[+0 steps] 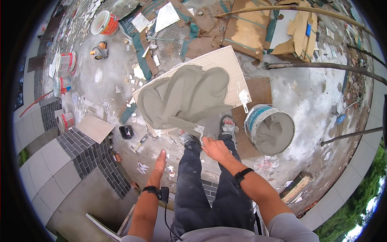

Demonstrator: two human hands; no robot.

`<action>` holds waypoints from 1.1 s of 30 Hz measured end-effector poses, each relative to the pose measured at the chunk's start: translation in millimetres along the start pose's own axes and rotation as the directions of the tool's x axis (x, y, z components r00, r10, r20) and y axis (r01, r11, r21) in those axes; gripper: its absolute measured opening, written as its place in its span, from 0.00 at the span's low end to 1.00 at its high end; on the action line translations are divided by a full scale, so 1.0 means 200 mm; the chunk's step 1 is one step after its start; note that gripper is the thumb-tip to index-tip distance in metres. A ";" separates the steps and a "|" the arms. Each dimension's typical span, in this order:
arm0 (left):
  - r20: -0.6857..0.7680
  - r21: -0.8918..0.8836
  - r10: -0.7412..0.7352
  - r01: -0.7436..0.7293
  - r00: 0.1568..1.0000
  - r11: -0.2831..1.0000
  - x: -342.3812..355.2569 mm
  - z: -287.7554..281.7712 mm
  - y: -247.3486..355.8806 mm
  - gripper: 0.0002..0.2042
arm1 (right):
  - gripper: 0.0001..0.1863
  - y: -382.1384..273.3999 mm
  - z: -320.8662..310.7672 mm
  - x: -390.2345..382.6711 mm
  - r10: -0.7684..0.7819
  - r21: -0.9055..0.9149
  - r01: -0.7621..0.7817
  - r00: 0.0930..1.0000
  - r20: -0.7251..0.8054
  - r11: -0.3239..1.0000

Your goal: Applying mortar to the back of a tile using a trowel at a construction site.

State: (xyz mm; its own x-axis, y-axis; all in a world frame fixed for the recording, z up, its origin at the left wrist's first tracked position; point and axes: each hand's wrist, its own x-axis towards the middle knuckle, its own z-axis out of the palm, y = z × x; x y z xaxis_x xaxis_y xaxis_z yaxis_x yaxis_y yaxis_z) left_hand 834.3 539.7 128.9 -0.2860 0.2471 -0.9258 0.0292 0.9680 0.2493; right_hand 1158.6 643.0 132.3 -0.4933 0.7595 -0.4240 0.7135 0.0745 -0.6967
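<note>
A large beige tile [225, 64] lies back-up on the concrete floor, most of it covered by a thick layer of grey mortar [183, 97]. My right hand [215, 149] reaches down at the tile's near edge and grips a small trowel [198, 130] whose blade touches the mortar. Beside my leg hangs my left hand [160, 159], flat and holding nothing. My sandalled feet [227, 128] stand right at the tile's edge. A bucket [253, 115] of grey mortar stands to my right, and a white putty knife [244, 99] rests on the tile's right edge.
Paint cans [65, 62] stand along the left wall, an orange-and-white bucket [104, 23] at the far left. A dark tiled step [86, 151] carries a loose beige tile [95, 128]. Cardboard sheets [246, 28], tile shards and wooden poles [322, 66] litter the far side.
</note>
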 end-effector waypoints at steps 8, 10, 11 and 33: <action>0.119 0.146 -0.013 -0.004 0.993 0.989 -0.23 0.10 -0.11 0.38 | 0.15 0.30 -0.25 -0.07 0.272 -0.180 -0.308 0.942 -0.197 0.934; 0.112 0.132 -0.016 0.001 0.994 0.991 -0.21 0.11 -0.09 0.37 | 0.16 0.38 -0.28 -0.11 0.344 -0.118 -0.387 0.897 -0.279 0.915; 0.125 0.123 -0.021 0.005 0.992 0.992 -0.20 0.13 -0.08 0.37 | 0.17 0.42 -0.27 -0.14 0.417 -0.042 -0.458 0.842 -0.343 0.888; 0.105 0.171 -0.133 0.114 0.985 0.979 -0.41 0.24 -0.23 0.33 | 0.21 1.19 -0.85 -0.24 0.545 0.192 -0.510 0.782 -0.302 0.838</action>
State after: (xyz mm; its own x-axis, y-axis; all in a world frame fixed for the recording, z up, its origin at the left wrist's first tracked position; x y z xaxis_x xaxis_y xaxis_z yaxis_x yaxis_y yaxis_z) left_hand 902.0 477.3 178.9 -0.1848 0.1191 -0.9755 0.1596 0.9831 0.0898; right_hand 1436.0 733.0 85.5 0.1535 0.8300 -0.5363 0.7544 -0.4489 -0.4788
